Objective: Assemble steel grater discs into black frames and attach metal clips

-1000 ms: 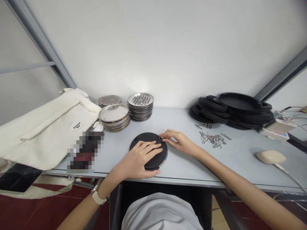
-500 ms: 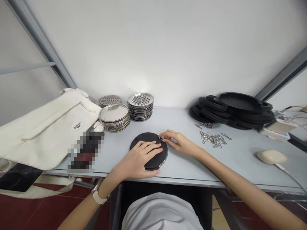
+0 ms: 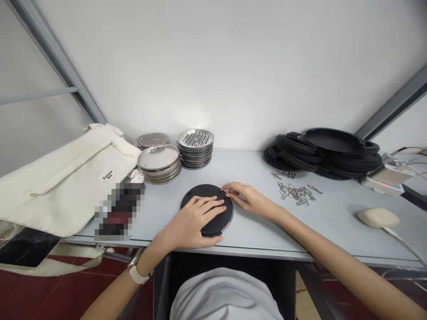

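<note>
A round black disc (image 3: 200, 192) lies flat near the table's front edge, with a thin shiny, coloured rim showing at its lower right. Across its middle rests my left hand (image 3: 196, 218), palm down with the fingers stretched out. At the disc's upper right edge, the thumb and index finger of my right hand (image 3: 245, 196) pinch a small metal ring (image 3: 223, 192). How the ring meets the disc is mostly hidden by the fingertips.
Stacks of round metal plates (image 3: 159, 158) and grater discs (image 3: 195, 138) stand at the back left. A white bag (image 3: 80, 173) leans at the left. To the right are small metal clips (image 3: 295, 192), piled black round covers (image 3: 333, 142) and a white corded device (image 3: 378, 218).
</note>
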`<state>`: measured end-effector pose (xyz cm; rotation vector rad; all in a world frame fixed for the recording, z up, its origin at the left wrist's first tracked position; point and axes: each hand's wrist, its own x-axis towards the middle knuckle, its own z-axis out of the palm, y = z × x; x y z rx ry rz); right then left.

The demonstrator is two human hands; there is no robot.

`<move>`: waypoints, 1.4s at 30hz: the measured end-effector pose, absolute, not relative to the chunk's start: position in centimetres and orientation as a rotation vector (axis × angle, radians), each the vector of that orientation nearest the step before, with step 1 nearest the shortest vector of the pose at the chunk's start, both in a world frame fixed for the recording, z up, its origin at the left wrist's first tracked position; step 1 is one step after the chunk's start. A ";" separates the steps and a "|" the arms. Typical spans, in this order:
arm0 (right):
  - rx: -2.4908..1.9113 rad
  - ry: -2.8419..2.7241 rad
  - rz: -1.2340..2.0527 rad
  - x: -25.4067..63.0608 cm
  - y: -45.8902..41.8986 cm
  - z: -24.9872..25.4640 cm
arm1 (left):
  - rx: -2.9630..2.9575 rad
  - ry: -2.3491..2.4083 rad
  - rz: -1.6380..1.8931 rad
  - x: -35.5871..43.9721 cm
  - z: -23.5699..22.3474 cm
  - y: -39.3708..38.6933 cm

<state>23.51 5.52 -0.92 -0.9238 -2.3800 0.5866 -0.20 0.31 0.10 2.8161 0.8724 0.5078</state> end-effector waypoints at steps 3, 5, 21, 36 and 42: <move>-0.928 -2.377 0.592 23.5 5.5 -0.9 | 2.815 0.876 0.498 -0.2 0.1 0.3; -0.928 -2.376 0.594 23.5 5.5 -0.8 | 2.815 0.880 0.498 -0.2 0.2 0.3; -0.926 -2.388 0.579 23.4 5.4 -0.9 | 2.818 0.874 0.500 -0.2 0.1 0.3; -0.920 -2.399 0.559 23.4 5.4 -1.3 | 2.810 0.875 0.485 -0.1 0.1 0.3; -0.911 -2.401 0.555 23.4 5.4 -1.3 | 2.815 0.877 0.492 -0.2 0.1 0.3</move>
